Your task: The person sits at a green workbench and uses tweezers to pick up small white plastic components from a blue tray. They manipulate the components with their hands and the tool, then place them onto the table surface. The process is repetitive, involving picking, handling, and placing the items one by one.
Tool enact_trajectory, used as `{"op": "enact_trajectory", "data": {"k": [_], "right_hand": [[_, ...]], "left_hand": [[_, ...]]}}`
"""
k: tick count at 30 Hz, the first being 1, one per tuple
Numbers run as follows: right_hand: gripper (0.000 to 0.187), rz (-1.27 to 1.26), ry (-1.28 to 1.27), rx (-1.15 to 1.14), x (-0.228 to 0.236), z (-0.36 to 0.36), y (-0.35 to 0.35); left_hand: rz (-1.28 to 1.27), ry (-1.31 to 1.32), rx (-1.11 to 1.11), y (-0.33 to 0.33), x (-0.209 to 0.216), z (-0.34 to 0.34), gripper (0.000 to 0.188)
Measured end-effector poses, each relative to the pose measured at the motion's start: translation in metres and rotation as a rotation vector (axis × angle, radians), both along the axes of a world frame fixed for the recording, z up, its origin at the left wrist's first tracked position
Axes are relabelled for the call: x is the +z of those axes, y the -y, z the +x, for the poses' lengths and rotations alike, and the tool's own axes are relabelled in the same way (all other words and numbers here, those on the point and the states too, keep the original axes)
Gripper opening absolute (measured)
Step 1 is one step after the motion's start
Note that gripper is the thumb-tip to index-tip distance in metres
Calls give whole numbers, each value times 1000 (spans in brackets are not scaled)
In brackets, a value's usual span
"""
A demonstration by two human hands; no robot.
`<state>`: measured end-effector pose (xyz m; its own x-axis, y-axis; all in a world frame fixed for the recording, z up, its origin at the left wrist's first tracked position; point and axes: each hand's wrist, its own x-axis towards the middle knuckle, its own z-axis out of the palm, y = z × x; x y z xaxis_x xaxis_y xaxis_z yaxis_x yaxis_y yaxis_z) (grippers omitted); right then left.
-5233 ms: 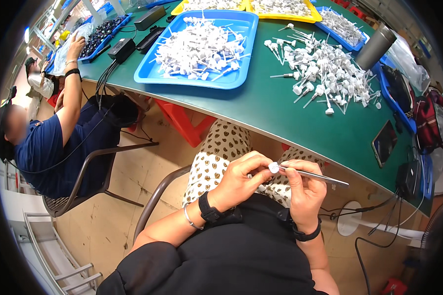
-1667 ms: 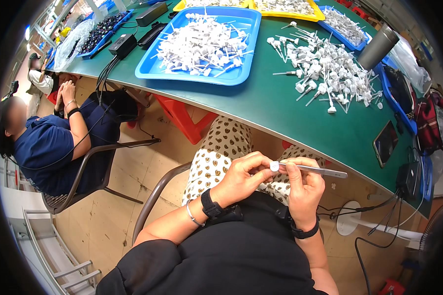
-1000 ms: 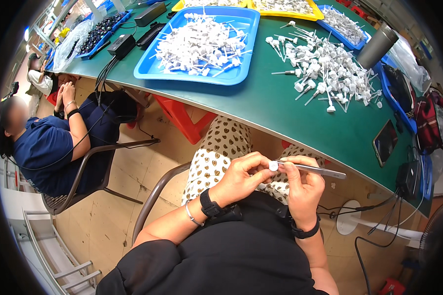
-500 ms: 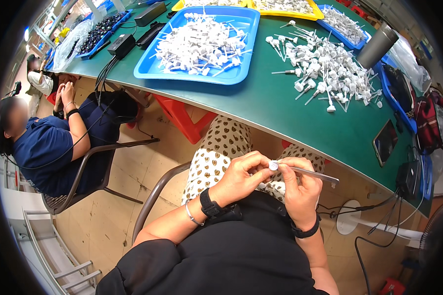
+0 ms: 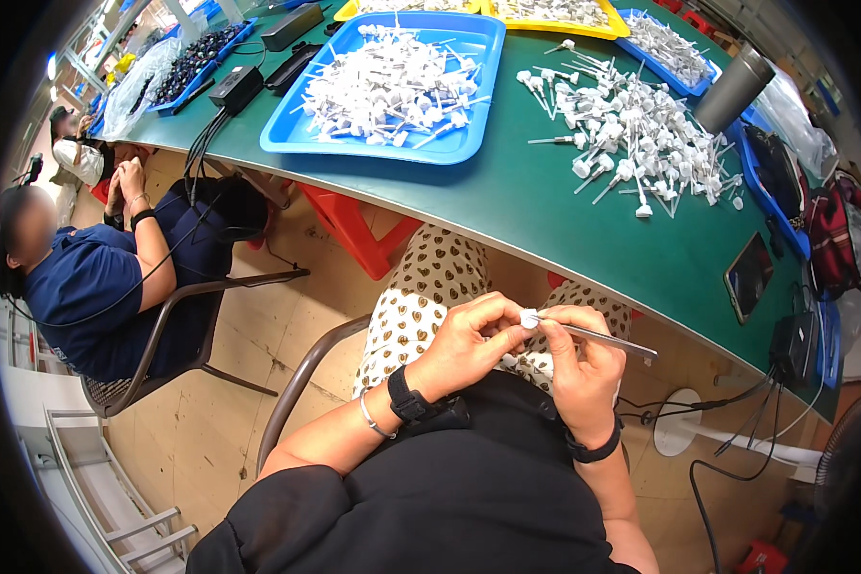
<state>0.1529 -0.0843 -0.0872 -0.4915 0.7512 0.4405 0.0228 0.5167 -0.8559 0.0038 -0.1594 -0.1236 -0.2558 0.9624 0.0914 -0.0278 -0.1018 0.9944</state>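
Note:
Above my lap, my left hand (image 5: 474, 342) pinches a small white plastic piece (image 5: 529, 319) with a round head, which looks like the white pump-like parts on the table. My right hand (image 5: 588, 362) is closed round a slim metal tool (image 5: 614, 339), its flat end sticking out to the right. The tool's other end lies at the white piece, mostly covered by my fingers, so its exact kind is unclear. On the green table, a loose pile of white stemmed parts (image 5: 631, 129) lies to the right. A blue tray (image 5: 275, 134) full of similar parts stands left of it.
Yellow trays (image 5: 607, 32) of white parts stand at the back. A dark grey flask (image 5: 735, 91), a phone (image 5: 749, 277) and black boxes with cables (image 5: 794, 346) sit along the right. A co-worker (image 5: 96, 287) sits on a chair to the left. The table edge (image 5: 545, 253) runs beyond my knees.
The white piece has turned slightly between my fingers, and the metal tool's outer end has dipped a touch. Both hands keep nearly the same place and the same grip.

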Motion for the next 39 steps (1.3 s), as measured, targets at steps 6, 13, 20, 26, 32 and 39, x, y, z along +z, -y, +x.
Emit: {"op": "enact_trajectory", "data": {"k": [6, 13, 20, 26, 32, 39], "right_hand": [[8, 29, -4, -4, 0, -1, 0], [7, 41, 26, -3, -1, 0, -1], [8, -303, -186, 9, -8, -2, 2], [8, -443, -186, 26, -5, -1, 1], [9, -437, -171, 15, -2, -1, 2], [10, -421, -173, 4, -4, -1, 3]], "left_hand": [[12, -13, 10, 0, 2, 1, 7], [-9, -28, 7, 1, -1, 0, 8], [-25, 37, -3, 0, 1, 1, 8], [-5, 13, -1, 1, -1, 0, 9], [13, -19, 7, 1, -1, -1, 9], [12, -43, 11, 2, 1, -1, 8]]}}
